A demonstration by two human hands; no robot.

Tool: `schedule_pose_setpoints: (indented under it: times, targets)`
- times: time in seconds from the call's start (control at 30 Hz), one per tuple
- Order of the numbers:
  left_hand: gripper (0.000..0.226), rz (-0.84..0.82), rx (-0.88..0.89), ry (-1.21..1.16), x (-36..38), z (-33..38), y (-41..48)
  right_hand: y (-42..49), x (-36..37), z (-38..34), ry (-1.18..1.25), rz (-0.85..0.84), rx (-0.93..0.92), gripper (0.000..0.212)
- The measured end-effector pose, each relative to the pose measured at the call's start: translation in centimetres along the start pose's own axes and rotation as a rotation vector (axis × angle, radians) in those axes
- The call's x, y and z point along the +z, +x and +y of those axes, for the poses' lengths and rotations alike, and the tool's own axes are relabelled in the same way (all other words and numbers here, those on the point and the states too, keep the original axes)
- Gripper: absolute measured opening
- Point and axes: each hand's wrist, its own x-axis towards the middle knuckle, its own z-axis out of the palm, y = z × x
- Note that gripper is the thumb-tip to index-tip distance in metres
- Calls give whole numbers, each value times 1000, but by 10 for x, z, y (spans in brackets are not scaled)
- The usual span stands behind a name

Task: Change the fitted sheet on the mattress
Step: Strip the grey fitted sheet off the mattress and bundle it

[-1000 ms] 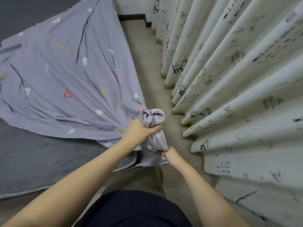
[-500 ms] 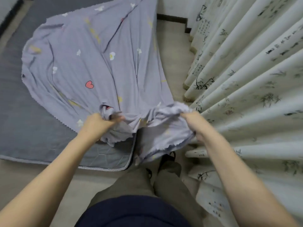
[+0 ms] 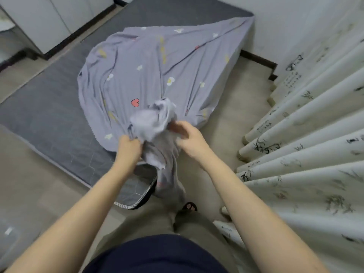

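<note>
White cabinet (image 3: 49, 26) far left. Grey mattress (image 3: 49, 115) on floor, near corner bare. Lavender sheet (image 3: 157, 66) with hearts lies spread over mattress's far right part, near end gathered into bunch above mattress corner. Left hand (image 3: 129, 147) grips bunch, fingers curled into cloth. Right hand (image 3: 189, 136) at bunch's right side, fingers blurred; cannot tell whether gripping. Patterned curtain (image 3: 305, 134) far right.

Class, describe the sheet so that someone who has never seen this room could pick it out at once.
Start at the dark grey mattress on the floor. Spread over it and bunched at the person's left hand and right hand is the sheet. It alone is lilac with small hearts, unlike the plain mattress and the ink-printed cream curtain.
</note>
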Motion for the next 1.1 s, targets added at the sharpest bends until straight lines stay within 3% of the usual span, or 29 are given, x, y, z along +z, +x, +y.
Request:
schedule_pose_setpoints:
  times: [0.1,0.17,0.23,0.27,0.3,0.37,0.43,0.47,0.57,0.7,0.8,0.87,1.0,1.07,1.1]
  targets:
    - [31,62,123,-67,-16,28,-2,3,-7,61,-441,-106,167,85]
    - [38,16,199,-44,-14,41,-5,12,2,91,-495,-248,340,108]
    - [40,-32,159,-164,-12,48,-8,27,15,110,-574,-244,453,134]
    - [36,-62,128,-217,-12,47,-7,34,21,116,-660,-218,425,136]
    - [27,-94,89,-254,-12,45,-5,42,27,120,-716,-189,356,129]
    - [18,-111,33,-313,-15,38,1,55,36,121,-749,-189,160,93]
    - [23,-54,12,-373,-22,33,14,71,43,116,-731,-253,163,43]
    - [27,-4,-11,-404,-28,31,25,76,45,114,-719,-265,212,28]
    - [16,160,-120,-451,-49,29,59,90,43,102,-823,-301,280,31]
    - [13,223,-250,-390,-65,9,102,111,5,76,-961,-340,313,43]
    - [22,207,-355,-377,-66,-3,127,150,-26,28,-944,-249,436,36]
    - [28,192,-373,-396,-64,-5,138,179,-47,-17,-976,-141,414,33]
    - [47,-50,-176,-516,-44,10,155,216,-59,-96,-1135,-102,191,13]
    - [45,-220,-66,-385,-23,24,160,224,-37,-108,-1006,-55,200,15]
    - [34,-301,-34,-296,-7,29,161,227,-22,-105,-809,-46,229,23]
